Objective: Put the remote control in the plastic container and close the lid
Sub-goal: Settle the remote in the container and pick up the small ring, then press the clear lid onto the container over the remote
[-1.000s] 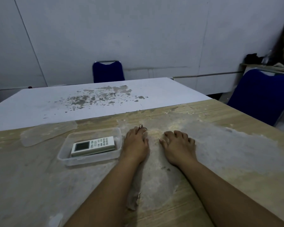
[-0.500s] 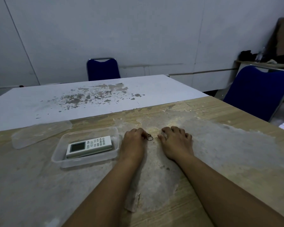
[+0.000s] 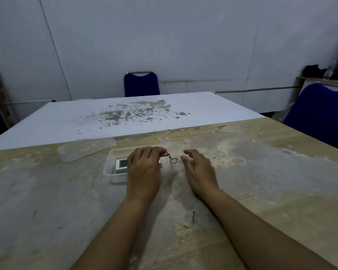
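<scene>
A white remote control (image 3: 121, 164) lies inside a clear plastic container (image 3: 113, 177) on the worn wooden table. Its screen end shows; the rest is hidden behind my left hand (image 3: 144, 168). That hand hovers over the container's right part, fingers closed on a small key ring (image 3: 172, 159) that dangles to the right. My right hand (image 3: 198, 169) is raised just right of the ring, fingers apart and holding nothing. The clear lid (image 3: 86, 149) lies flat on the table, behind and left of the container.
A white table (image 3: 125, 115) with flaked paint adjoins the far edge of the wooden one. One blue chair (image 3: 141, 84) stands behind it, another blue chair (image 3: 320, 114) at the right. A shelf with dark items sits at the far right.
Both hands have lifted off the table. My left hand moved over the container, covering most of the remote, with the key ring in its fingers. My right hand's fingers spread apart.
</scene>
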